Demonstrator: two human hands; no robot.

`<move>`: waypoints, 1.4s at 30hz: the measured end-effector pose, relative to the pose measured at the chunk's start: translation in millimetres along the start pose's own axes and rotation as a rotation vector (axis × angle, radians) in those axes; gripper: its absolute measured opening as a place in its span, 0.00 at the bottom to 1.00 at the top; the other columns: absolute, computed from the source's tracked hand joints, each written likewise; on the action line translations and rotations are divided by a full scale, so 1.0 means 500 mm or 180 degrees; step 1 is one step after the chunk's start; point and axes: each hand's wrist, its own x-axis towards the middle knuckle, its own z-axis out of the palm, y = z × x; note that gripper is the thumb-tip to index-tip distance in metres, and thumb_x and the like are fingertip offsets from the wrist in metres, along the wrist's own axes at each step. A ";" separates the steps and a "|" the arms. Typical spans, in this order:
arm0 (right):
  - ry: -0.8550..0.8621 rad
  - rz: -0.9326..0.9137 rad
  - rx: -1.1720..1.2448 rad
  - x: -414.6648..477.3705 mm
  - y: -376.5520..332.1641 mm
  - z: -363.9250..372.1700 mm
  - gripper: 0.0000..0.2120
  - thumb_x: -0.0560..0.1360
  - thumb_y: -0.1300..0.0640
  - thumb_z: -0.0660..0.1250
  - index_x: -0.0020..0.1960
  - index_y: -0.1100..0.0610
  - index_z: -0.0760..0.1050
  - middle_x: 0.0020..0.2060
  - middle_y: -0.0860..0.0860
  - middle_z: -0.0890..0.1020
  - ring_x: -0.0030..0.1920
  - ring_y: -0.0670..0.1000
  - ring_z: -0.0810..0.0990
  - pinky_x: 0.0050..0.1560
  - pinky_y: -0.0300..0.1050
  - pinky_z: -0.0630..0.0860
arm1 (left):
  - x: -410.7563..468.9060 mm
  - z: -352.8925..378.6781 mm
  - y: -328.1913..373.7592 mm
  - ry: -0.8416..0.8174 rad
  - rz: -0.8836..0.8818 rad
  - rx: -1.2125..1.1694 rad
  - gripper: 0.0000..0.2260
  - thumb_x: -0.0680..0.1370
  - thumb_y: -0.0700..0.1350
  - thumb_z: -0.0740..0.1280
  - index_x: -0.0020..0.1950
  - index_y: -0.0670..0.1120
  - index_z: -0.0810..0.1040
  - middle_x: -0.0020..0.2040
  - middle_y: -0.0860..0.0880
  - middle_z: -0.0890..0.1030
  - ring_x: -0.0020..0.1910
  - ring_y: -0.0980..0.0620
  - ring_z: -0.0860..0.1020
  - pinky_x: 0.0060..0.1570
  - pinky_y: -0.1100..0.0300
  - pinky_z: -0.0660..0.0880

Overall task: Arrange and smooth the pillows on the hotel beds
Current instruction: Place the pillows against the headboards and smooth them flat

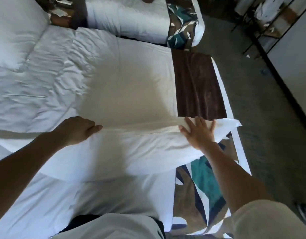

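A white pillow (124, 150) lies across the near bed in front of me, over the white duvet (79, 69). My left hand (78, 130) is closed on the pillow's upper left edge, pinching the fabric. My right hand (198, 133) rests flat with spread fingers on the pillow's right end, where a loose flap of the case (228, 125) sticks out over the bed's side. Another white pillow (14, 28) sits at the far left, at the head of the bed.
A brown runner (198, 87) and a teal-patterned runner (200, 178) cross the bed's foot end. A second bed (131, 16) with a matching patterned runner stands beyond. Grey carpet (262, 118) lies to the right, with a dark shelf unit (273, 23) along the wall.
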 end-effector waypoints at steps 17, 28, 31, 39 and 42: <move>0.0312 0.0065 0.0621 0.046 0.102 0.088 0.39 0.75 0.22 0.44 0.72 0.49 0.64 0.55 0.60 0.84 0.52 0.65 0.82 0.60 0.66 0.76 | -0.084 -0.139 -0.126 0.0713 -0.1408 0.0685 0.13 0.82 0.55 0.63 0.49 0.47 0.79 0.49 0.44 0.82 0.51 0.40 0.80 0.55 0.50 0.68; 0.0122 0.0109 0.0326 0.007 0.121 0.079 0.42 0.72 0.20 0.41 0.69 0.50 0.67 0.59 0.63 0.81 0.59 0.66 0.79 0.61 0.64 0.74 | -0.141 0.014 -0.083 -0.0464 -0.1538 0.0637 0.26 0.81 0.61 0.42 0.73 0.57 0.69 0.67 0.49 0.78 0.68 0.43 0.74 0.75 0.33 0.48; 0.0132 0.0334 0.0240 -0.003 0.051 0.034 0.42 0.72 0.29 0.40 0.70 0.53 0.71 0.69 0.64 0.72 0.70 0.65 0.68 0.70 0.69 0.63 | -0.163 0.023 -0.114 -0.0546 -0.1786 0.0664 0.29 0.79 0.59 0.39 0.72 0.57 0.69 0.66 0.47 0.77 0.66 0.40 0.74 0.73 0.31 0.49; 0.0418 -0.1709 0.0676 -0.180 -0.642 -0.026 0.34 0.81 0.33 0.44 0.83 0.47 0.50 0.82 0.59 0.53 0.81 0.59 0.51 0.74 0.68 0.29 | -0.132 0.032 -0.099 -0.0192 -0.1895 0.0422 0.26 0.82 0.58 0.42 0.71 0.53 0.71 0.64 0.48 0.79 0.63 0.40 0.76 0.72 0.38 0.55; -0.0145 -0.1706 0.0564 -0.179 -0.637 0.003 0.36 0.78 0.30 0.38 0.82 0.44 0.49 0.82 0.59 0.54 0.81 0.59 0.49 0.71 0.66 0.24 | -0.135 0.043 -0.122 -0.0143 -0.1935 0.0519 0.27 0.82 0.58 0.42 0.72 0.54 0.71 0.66 0.48 0.79 0.64 0.41 0.77 0.71 0.39 0.56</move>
